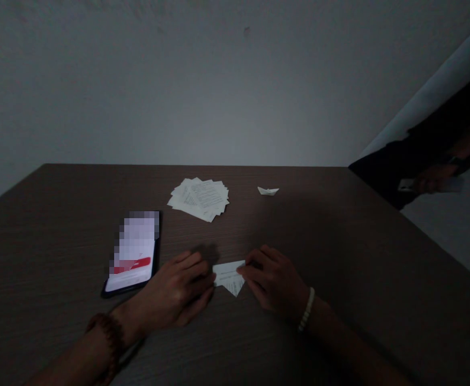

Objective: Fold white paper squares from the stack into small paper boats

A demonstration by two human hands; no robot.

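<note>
A small folded sheet of printed paper point(230, 276) lies on the table between my hands, with a triangular point towards me. My left hand point(184, 287) has its fingers bent together at the paper's left end. At the right end, my right hand point(273, 279) pinches the paper between thumb and fingers. Further back sits a small folded paper boat point(268, 191). To its left is a fanned pile of printed paper sheets point(200, 197).
A phone point(134, 254) with a lit, partly blurred screen lies left of my left hand. The dark wooden table point(98, 187) meets a pale wall point(218, 96) behind. Past the right edge stands a person in dark clothes point(431, 134), a flat object point(447, 185) in hand.
</note>
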